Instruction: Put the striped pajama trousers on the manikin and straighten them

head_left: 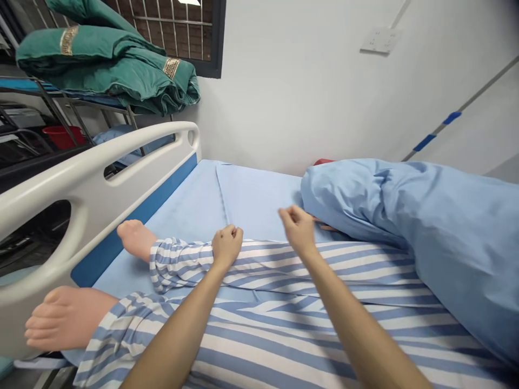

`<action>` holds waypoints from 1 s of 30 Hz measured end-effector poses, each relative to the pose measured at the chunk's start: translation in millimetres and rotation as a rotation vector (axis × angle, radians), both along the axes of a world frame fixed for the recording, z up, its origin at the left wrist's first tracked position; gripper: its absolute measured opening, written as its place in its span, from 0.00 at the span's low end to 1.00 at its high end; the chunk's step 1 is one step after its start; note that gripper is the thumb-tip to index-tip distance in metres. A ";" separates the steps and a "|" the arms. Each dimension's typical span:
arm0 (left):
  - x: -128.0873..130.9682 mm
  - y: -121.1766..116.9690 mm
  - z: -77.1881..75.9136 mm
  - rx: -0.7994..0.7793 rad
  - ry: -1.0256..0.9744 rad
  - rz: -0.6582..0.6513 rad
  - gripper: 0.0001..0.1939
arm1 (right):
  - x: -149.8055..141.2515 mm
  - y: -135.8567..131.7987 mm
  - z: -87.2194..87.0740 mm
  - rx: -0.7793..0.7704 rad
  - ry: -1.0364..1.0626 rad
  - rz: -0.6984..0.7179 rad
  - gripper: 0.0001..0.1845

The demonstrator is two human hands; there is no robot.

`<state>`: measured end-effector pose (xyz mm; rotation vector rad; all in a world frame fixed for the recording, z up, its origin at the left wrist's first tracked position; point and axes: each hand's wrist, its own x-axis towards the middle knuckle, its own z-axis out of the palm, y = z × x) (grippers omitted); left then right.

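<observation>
A white-walled ward room with a wall socket holds a hospital bed, its white plastic footboard running along the left of the view. Behind that, a metal rack carries folded green blankets above a red basin. A large, rumpled light-blue cover is heaped along the right side of the bed, on a smooth blue sheet. Across the middle lies a figure, apparently a care mannequin, its legs in blue-and-white striped pyjama trousers and its bare feet toward the footboard. The thin cloth looks light, soft and slack (likely to slide over the legs, so the loose fold or cuff seems the surest place to take hold). The person's left hand rests on the trousers at the far shin, its grip clenched; whether it pinches cloth cannot be told. The right hand is raised just above them, its grip loosely curled around nothing.
</observation>
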<state>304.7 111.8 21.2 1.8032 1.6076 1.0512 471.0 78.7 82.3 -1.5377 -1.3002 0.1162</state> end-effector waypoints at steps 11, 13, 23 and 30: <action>-6.7 7.3 -4.1 0.003 -0.219 0.012 0.17 | -99.4 22.1 -64.6 -0.129 0.192 0.259 0.19; -7.2 7.2 -3.3 -0.004 -0.194 -0.001 0.17 | -96.8 22.4 -62.7 -0.127 0.188 0.257 0.19; -66.1 24.2 1.7 -0.030 0.142 -0.025 0.15 | -101.1 22.0 -59.0 -0.150 0.101 0.247 0.21; -34.4 19.1 45.0 -0.016 -0.334 -0.143 0.16 | -99.4 23.2 -58.1 -0.126 0.156 0.260 0.21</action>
